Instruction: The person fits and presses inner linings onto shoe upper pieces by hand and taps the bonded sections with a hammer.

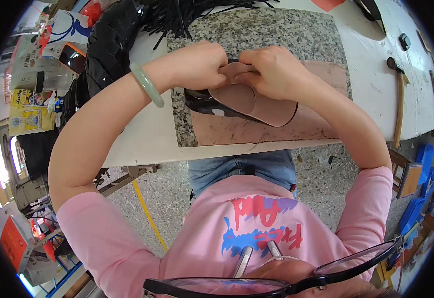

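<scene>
A glossy black shoe point(208, 102) with a beige lining lies tilted under both hands, its opening toward me. My left hand point(199, 64) is closed, its curled fingers at the far edge of the opening, on the left. Close beside it, my right hand point(279, 72) pinches that same far edge, thumb inside on the lining and fingers over the outside. The shoe sits above a pinkish-brown sheet point(261, 133) on a speckled granite slab point(296, 30). My hands cover part of the shoe's far side.
Black strips point(177, 17) lie at the far left, beside stacked black pieces point(110, 44). A phone point(73, 57), a clear bottle point(53, 81) and a yellow packet point(31, 114) are farther left. A hammer point(400, 102) lies at the right. The white table's near edge point(162, 158) runs before me.
</scene>
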A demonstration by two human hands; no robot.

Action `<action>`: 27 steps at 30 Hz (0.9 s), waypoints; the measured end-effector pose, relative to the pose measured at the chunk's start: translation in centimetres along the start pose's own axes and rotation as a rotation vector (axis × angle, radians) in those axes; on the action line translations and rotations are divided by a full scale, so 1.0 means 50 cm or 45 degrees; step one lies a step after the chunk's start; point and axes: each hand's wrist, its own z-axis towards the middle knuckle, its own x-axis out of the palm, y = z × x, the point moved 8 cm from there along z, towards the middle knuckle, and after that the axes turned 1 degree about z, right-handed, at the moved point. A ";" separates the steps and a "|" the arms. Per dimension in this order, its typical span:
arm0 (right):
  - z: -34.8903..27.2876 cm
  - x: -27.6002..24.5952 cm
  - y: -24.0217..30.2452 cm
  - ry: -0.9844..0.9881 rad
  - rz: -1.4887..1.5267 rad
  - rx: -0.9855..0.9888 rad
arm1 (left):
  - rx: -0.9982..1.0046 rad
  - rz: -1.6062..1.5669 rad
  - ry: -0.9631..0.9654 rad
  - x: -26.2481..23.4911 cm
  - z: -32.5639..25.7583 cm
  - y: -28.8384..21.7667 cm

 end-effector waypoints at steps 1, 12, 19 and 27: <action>0.002 0.000 0.000 0.038 -0.028 0.022 | -0.083 -0.056 0.043 -0.005 0.000 0.005; 0.015 0.020 0.005 0.186 -0.138 0.015 | -0.089 -0.052 -0.014 -0.005 0.014 0.011; -0.016 -0.008 0.010 -0.184 -0.365 -0.130 | -0.088 0.202 -0.136 -0.007 0.014 0.006; -0.019 -0.030 -0.035 -0.533 -0.441 -0.175 | -0.170 0.279 -0.022 -0.027 0.028 0.009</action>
